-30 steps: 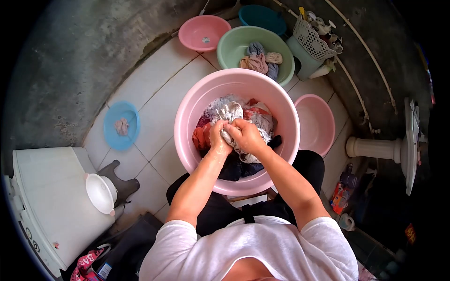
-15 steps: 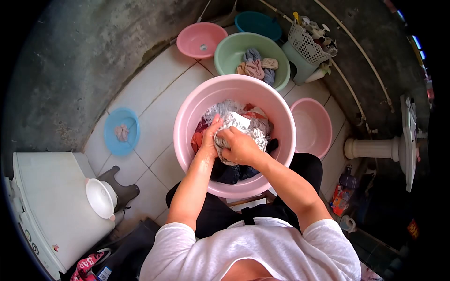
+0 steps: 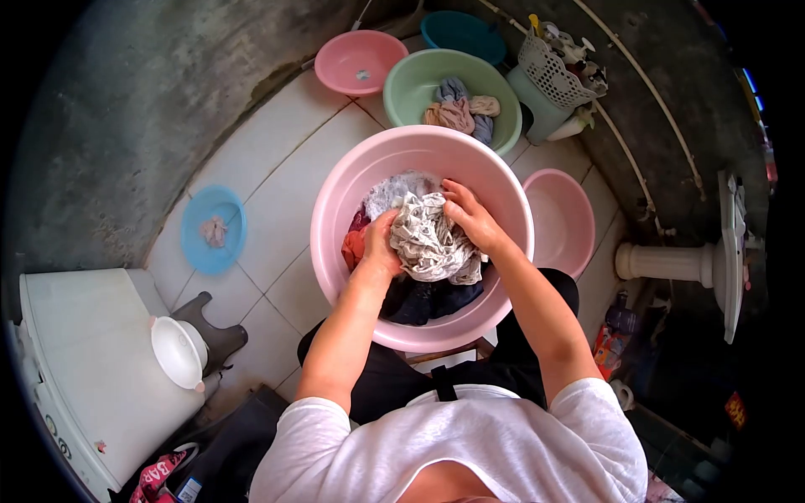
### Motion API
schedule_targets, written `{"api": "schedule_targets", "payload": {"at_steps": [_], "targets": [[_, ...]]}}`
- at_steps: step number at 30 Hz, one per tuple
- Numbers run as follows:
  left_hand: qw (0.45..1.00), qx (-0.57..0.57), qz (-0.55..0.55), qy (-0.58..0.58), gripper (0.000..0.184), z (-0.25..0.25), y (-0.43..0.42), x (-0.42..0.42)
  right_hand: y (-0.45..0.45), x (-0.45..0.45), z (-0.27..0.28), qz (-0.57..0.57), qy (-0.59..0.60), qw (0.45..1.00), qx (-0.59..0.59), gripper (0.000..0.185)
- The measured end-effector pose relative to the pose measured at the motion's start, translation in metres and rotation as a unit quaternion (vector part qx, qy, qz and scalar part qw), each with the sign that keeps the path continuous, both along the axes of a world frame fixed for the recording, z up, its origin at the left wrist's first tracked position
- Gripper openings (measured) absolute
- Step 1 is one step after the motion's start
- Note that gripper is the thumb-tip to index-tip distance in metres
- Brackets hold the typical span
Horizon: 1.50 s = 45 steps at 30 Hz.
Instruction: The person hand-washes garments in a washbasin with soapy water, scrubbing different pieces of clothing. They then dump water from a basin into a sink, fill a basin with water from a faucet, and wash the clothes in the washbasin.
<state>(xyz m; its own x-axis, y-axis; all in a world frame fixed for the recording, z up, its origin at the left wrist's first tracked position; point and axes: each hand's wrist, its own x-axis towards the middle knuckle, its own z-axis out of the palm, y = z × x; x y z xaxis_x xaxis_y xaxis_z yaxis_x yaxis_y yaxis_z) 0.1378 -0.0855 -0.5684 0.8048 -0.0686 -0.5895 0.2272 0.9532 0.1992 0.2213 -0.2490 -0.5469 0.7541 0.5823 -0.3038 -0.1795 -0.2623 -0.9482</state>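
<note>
A crumpled white garment with a dark print is bunched up over the large pink tub. My left hand cups its left side, the fingers partly hidden behind the cloth. On the other side my right hand grips the bundle, its fingers curved over the upper right edge. Beneath and around it in the tub lie a lavender-grey cloth, an orange-red cloth and dark navy clothes. The tub stands between my knees.
A green basin with wrung cloths stands behind the tub, by a pink basin and a teal basin. Another pink basin is at right, a blue basin at left. A white washing machine stands lower left.
My right hand has moved from on top of the garment to its right side. The garment is now gathered into a rounder bundle between both hands.
</note>
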Motion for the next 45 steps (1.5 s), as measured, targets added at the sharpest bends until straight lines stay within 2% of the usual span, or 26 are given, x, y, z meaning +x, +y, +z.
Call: {"api": "schedule_targets", "payload": {"at_steps": [1, 3, 4, 6, 10, 12, 13, 14, 16, 17, 19, 20, 22, 26, 28, 29, 30, 31, 32, 34, 35, 36, 38, 40, 42, 45], "targets": [[1.000, 0.026, -0.002, 0.006, 0.039, 0.007, 0.011, 0.002, -0.011, -0.003, 0.011, 0.081, -0.047, 0.995, -0.026, 0.088], [0.999, 0.006, 0.050, 0.009, 0.035, -0.003, 0.035, 0.002, -0.030, -0.014, 0.012, 0.216, -0.143, 0.960, -0.106, 0.110], [0.997, 0.032, 0.065, 0.011, 0.036, 0.008, 0.043, 0.000, -0.032, -0.025, 0.026, 0.265, -0.194, 0.918, -0.221, 0.111], [0.994, 0.048, 0.093, 0.020, 0.036, 0.002, 0.054, -0.002, -0.030, -0.033, 0.019, 0.266, -0.283, 0.863, -0.324, 0.108], [0.989, 0.109, 0.082, 0.054, 0.033, 0.010, 0.053, -0.011, -0.005, -0.011, 0.035, 0.208, -0.187, 0.898, -0.340, 0.096], [0.989, 0.105, 0.096, 0.045, 0.031, 0.002, 0.058, -0.018, -0.002, -0.003, 0.058, 0.183, -0.311, 0.901, -0.239, 0.087], [0.988, 0.107, 0.105, 0.048, 0.030, 0.001, 0.059, -0.021, 0.003, -0.005, 0.083, 0.150, -0.309, 0.915, -0.213, 0.083], [0.986, 0.106, 0.114, 0.050, 0.029, 0.000, 0.061, -0.024, 0.009, -0.007, 0.107, 0.136, -0.313, 0.917, -0.207, 0.084], [0.986, 0.115, 0.104, 0.062, 0.034, -0.002, 0.063, -0.025, 0.014, -0.006, 0.131, 0.112, -0.423, 0.890, -0.126, 0.087], [0.983, 0.132, 0.092, 0.089, 0.034, -0.006, 0.064, -0.023, 0.016, -0.004, 0.129, 0.113, -0.424, 0.890, -0.126, 0.087], [0.971, 0.201, 0.093, 0.094, 0.031, -0.017, 0.064, -0.024, 0.018, 0.002, 0.115, 0.221, -0.366, 0.869, -0.250, 0.091], [0.959, 0.253, 0.104, 0.068, 0.030, -0.022, 0.063, -0.024, 0.018, 0.004, 0.100, 0.268, -0.322, 0.845, -0.333, 0.094], [0.924, 0.366, 0.093, 0.059, 0.031, -0.021, 0.060, -0.022, 0.018, 0.003, 0.092, 0.320, -0.334, 0.781, -0.419, 0.091], [0.926, 0.367, -0.007, 0.089, 0.034, -0.007, 0.060, -0.029, 0.018, 0.004, 0.110, 0.307, -0.304, 0.811, -0.393, 0.082], [0.873, 0.476, -0.048, 0.093, 0.035, -0.018, 0.065, -0.027, 0.014, 0.008, 0.108, 0.346, -0.452, 0.745, -0.348, 0.067], [0.841, 0.524, -0.078, 0.106, 0.039, -0.020, 0.066, -0.026, 0.014, 0.010, 0.097, 0.379, -0.456, 0.705, -0.389, 0.060], [0.842, 0.525, -0.079, 0.099, 0.039, -0.023, 0.065, -0.026, 0.009, 0.012, 0.097, 0.374, -0.458, 0.704, -0.394, 0.060], [0.761, 0.633, -0.092, 0.109, 0.042, -0.021, 0.064, -0.027, 0.009, 0.015, 0.102, 0.374, -0.469, 0.685, -0.412, 0.058], [0.734, 0.663, -0.098, 0.108, 0.044, -0.020, 0.066, -0.030, 0.010, 0.018, 0.105, 0.377, -0.480, 0.666, -0.428, 0.056], [0.674, 0.722, -0.108, 0.109, 0.052, -0.015, 0.070, -0.036, 0.012, 0.020, 0.113, 0.333, -0.522, 0.680, -0.393, 0.054], [0.829, 0.518, -0.204, 0.063, 0.061, 0.013, 0.072, -0.038, 0.018, 0.017, 0.128, 0.307, -0.573, 0.676, -0.347, 0.053], [0.919, 0.276, -0.282, 0.009, 0.071, 0.030, 0.073, -0.036, 0.024, 0.015, 0.138, 0.276, -0.623, 0.668, -0.299, 0.051], [0.900, 0.102, -0.404, -0.124, 0.096, 0.033, 0.055, -0.032, 0.036, -0.005, 0.147, 0.250, -0.646, 0.680, -0.242, 0.047], [0.923, 0.001, -0.343, -0.173, 0.102, 0.050, 0.031, -0.031, 0.044, -0.031, 0.157, 0.302, -0.643, 0.693, -0.125, 0.043], [0.968, 0.096, -0.183, -0.140, 0.091, 0.065, 0.005, -0.027, 0.049, -0.064, 0.151, 0.301, -0.618, 0.725, -0.046, 0.034], [0.972, 0.023, -0.115, -0.205, 0.088, 0.061, -0.013, -0.020, 0.042, -0.097, 0.122, 0.256, -0.569, 0.782, -0.002, 0.036]]}}
